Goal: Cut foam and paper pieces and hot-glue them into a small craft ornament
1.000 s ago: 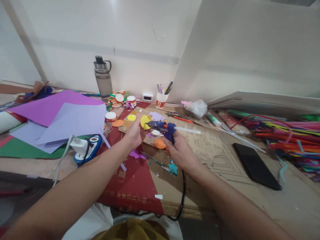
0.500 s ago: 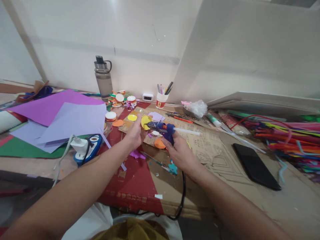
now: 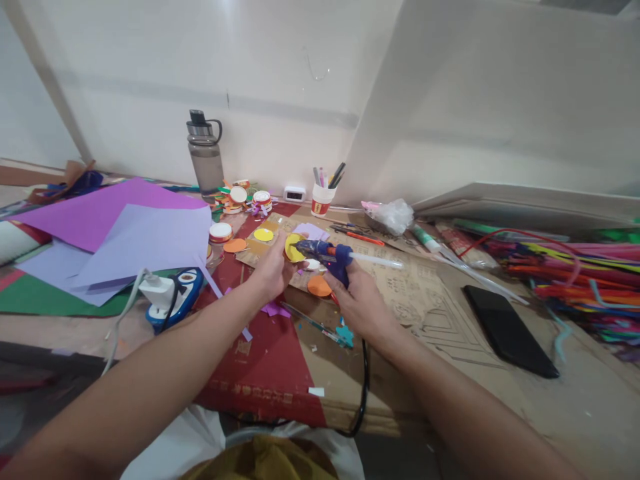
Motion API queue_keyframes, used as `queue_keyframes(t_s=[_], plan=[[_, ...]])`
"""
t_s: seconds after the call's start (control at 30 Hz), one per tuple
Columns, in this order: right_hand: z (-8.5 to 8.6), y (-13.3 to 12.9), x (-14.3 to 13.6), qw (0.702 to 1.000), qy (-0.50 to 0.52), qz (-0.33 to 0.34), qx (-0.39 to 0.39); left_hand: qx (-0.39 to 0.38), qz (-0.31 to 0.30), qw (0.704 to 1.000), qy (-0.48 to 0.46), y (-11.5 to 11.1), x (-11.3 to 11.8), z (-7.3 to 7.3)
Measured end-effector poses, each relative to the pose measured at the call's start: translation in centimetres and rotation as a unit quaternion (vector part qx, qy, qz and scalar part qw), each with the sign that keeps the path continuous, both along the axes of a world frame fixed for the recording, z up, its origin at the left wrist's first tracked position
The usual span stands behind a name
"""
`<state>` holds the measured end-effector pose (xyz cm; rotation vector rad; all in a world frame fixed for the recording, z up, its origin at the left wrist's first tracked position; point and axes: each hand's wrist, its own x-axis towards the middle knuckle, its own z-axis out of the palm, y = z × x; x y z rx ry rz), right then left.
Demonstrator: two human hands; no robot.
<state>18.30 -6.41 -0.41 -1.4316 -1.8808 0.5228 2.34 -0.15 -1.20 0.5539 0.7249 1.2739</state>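
My left hand holds a round yellow disc upright between its fingers, near the middle of the view. From the right, my right hand is wrapped round a blue hot glue gun, whose nozzle points at the disc's face. A clear glue stick juts from the back of the gun. Another yellow disc and an orange disc lie behind my left hand. A second orange disc rests below the gun. Whether the nozzle touches the yellow disc is hard to tell.
Purple sheets and a blue power strip lie at the left. A bottle and a cup of pens stand near the wall. At the right are a black phone and pipe cleaners.
The yellow disc in my left hand has shifted slightly to the right and now faces the camera more fully. The glue gun stays close to it.
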Motion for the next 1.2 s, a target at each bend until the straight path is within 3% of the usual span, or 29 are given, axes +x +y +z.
queue_keyframes(t_s=[0.27, 0.7, 0.9, 1.2], plan=[[0.1, -0.1, 0.1, 1.0, -0.01, -0.01, -0.003, 0.017, 0.024, 1.0, -0.007, 0.4, -0.7, 0.2], [-0.1, 0.2, 0.3, 0.999, 0.022, -0.024, 0.005, 0.005, -0.01, 1.0, 0.016, -0.2, 0.1, 0.0], [0.2, -0.1, 0.2, 1.0, -0.002, -0.021, -0.004, 0.019, 0.023, 0.999, 0.013, 0.3, -0.8, 0.2], [0.3, -0.2, -0.1, 1.0, -0.009, -0.015, -0.006, 0.015, -0.007, 1.0, 0.018, 0.1, -0.1, -0.3]])
